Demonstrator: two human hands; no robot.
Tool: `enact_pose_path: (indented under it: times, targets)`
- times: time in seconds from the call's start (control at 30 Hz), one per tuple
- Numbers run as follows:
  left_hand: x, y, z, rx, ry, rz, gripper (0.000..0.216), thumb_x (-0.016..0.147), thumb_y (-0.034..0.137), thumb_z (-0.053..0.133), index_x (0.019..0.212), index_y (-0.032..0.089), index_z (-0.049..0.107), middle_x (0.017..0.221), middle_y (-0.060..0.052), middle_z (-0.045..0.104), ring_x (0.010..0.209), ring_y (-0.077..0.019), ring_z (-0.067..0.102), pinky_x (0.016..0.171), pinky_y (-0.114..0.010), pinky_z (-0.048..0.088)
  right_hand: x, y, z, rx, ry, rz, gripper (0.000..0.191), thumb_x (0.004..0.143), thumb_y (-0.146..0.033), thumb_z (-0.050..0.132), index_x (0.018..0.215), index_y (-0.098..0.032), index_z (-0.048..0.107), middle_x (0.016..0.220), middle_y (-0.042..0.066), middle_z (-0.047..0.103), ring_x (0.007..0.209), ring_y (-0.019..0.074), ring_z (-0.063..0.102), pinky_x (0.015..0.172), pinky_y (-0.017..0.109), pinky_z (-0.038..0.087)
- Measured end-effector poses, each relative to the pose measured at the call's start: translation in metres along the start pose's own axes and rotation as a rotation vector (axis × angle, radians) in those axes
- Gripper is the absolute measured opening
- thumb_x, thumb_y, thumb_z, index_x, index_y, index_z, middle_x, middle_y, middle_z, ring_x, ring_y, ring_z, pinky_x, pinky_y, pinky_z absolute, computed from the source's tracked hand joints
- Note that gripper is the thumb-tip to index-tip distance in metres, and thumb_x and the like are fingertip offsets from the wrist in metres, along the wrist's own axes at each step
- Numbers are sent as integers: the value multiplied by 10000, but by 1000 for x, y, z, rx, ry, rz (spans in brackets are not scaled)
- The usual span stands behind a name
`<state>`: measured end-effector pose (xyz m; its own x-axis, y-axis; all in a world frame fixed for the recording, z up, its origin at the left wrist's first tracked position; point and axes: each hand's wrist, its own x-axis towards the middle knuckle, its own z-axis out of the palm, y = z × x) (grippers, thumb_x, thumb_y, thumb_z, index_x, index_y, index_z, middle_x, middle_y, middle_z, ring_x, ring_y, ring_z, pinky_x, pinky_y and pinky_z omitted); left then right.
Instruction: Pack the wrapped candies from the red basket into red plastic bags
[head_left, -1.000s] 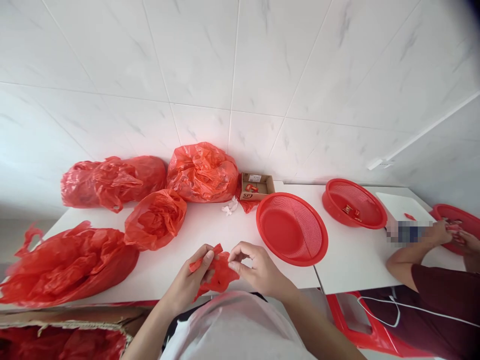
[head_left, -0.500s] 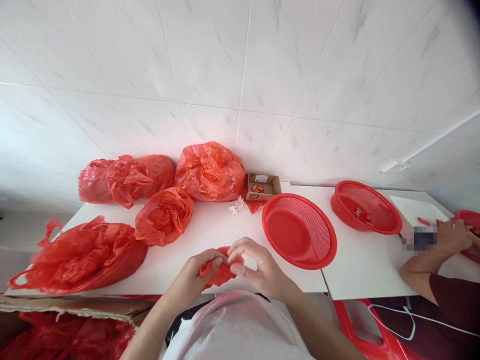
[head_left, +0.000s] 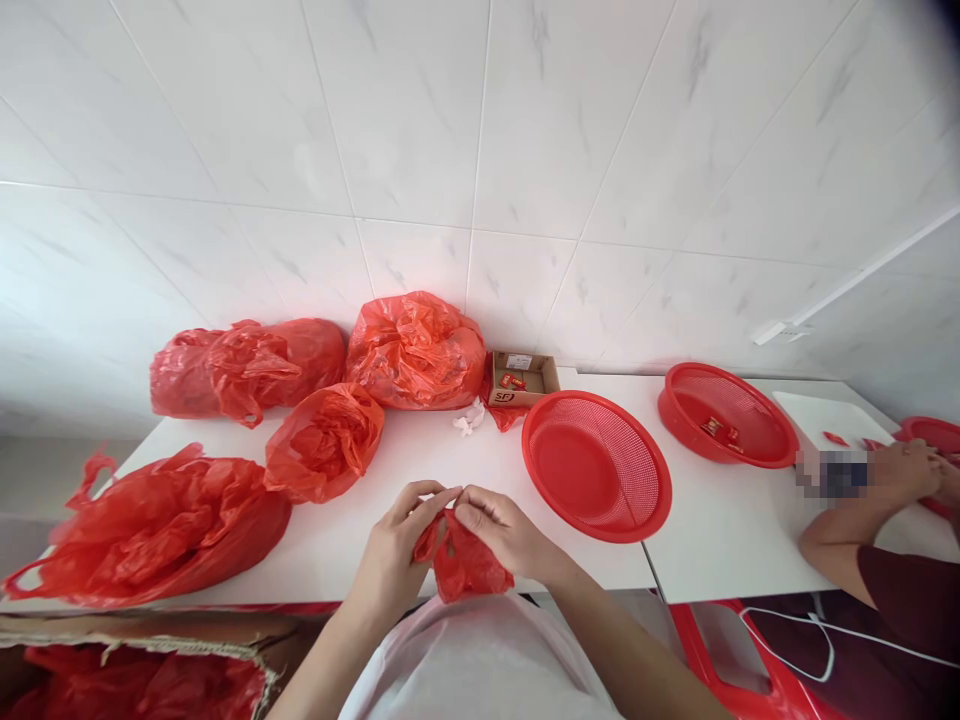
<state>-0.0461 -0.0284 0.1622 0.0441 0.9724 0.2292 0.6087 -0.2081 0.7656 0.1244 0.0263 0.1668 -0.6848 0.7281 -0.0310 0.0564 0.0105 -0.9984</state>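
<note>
A small red plastic bag [head_left: 472, 565] hangs from my two hands in front of my white apron, near the table's front edge. My left hand [head_left: 405, 530] pinches its top rim on the left. With thumb and fingers closed, my right hand [head_left: 506, 530] grips the rim on the other side, and the fingertips of both hands meet. What the bag holds, if anything, I cannot make out. Nearest to my right hand is a red perforated basket [head_left: 577, 465] with nothing visible in it.
Several red plastic bags [head_left: 416, 350] stand on the left and back of the white table [head_left: 420, 450]. A small cardboard box [head_left: 532, 378] holds red packets. Another red basket [head_left: 690, 415] contains a few packets. At right, a co-worker's hands [head_left: 904, 470] work. An open carton [head_left: 262, 650] stands lower left.
My hands have come together at the bag's rim; my right hand has gone from spread fingers to a pinch. The bag now hangs down, more unfolded, toward my apron.
</note>
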Motion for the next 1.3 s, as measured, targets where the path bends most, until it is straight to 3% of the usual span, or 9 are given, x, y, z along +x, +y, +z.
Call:
enact_pose_path:
  times: [0.17, 0.27, 0.37, 0.53, 0.67, 0.83, 0.93, 1.03, 1.3]
  targets:
    - [-12, -15, -11, 24, -19, 33, 352, 945, 262, 464, 1250, 276, 640, 1220, -70, 680, 1114, -233, 593, 936, -360, 504, 9, 9, -36, -390, 327, 14, 424, 959, -527, 400, 670, -217, 389, 598, -52, 355, 562, 113, 337, 544, 240, 283]
    - [-29, -25, -25, 91, -102, 32, 281, 921, 278, 516, 1122, 302, 711, 1179, -50, 710, 1106, -256, 585, 900, -361, 525, 25, 30, -70, -559, 504, 86, 434, 933, -553, 399, 647, -227, 375, 571, -43, 382, 559, 133, 375, 560, 250, 296]
    - [-40, -24, -33, 76, -231, 40, 221, 907, 292, 537, 918, 313, 756, 1256, -31, 674, 1209, -287, 525, 921, -378, 522, 41, 49, -84, -569, 507, 122, 437, 907, -576, 419, 642, -232, 371, 574, -35, 432, 577, 148, 434, 582, 258, 329]
    - [-30, -12, -21, -239, -227, -147, 351, 964, 370, 415, 994, 269, 751, 1528, -53, 404, 1413, -318, 317, 1115, -520, 348, 44, 32, -60, -392, 408, 88, 412, 964, -563, 322, 731, -234, 403, 703, -9, 573, 679, 152, 580, 661, 273, 436]
    - [-11, -8, -3, -491, -68, -179, 362, 975, 388, 404, 1010, 251, 737, 1590, -38, 274, 1457, -292, 233, 1185, -520, 202, 30, -2, -30, -110, 136, -20, 321, 885, -534, 563, 866, -223, 484, 943, 26, 629, 903, 163, 592, 844, 314, 447]
    - [-1, -9, 1, -670, 44, -114, 338, 971, 393, 424, 846, 215, 683, 1601, -11, 204, 1436, -292, 268, 1138, -478, 326, 17, 4, 4, 232, -28, 38, 442, 756, -491, 739, 786, -223, 390, 699, -61, 483, 639, 102, 447, 637, 247, 387]
    - [-3, -14, 2, -751, -111, -153, 354, 916, 503, 501, 1138, 246, 601, 1555, -85, 288, 1346, -306, 409, 1083, -470, 388, 13, 12, 15, 312, 49, 49, 445, 758, -440, 747, 744, -217, 363, 664, -81, 378, 566, 75, 316, 549, 224, 292]
    - [-9, -18, 11, -788, -332, -169, 839, 706, 575, 737, 1387, 247, 373, 1421, -132, 470, 1239, -319, 505, 1027, -455, 434, 10, 9, 18, 407, 142, 10, 376, 840, -402, 662, 758, -224, 341, 671, -78, 368, 558, 77, 297, 535, 226, 274]
    - [-13, -11, 25, -599, -520, -269, 578, 650, 280, 817, 1163, 183, 569, 1148, -69, 652, 1083, -270, 593, 940, -379, 491, -1, -3, 29, 56, 242, -84, 284, 882, -278, 575, 745, -228, 331, 650, -75, 310, 565, 92, 277, 540, 236, 272]
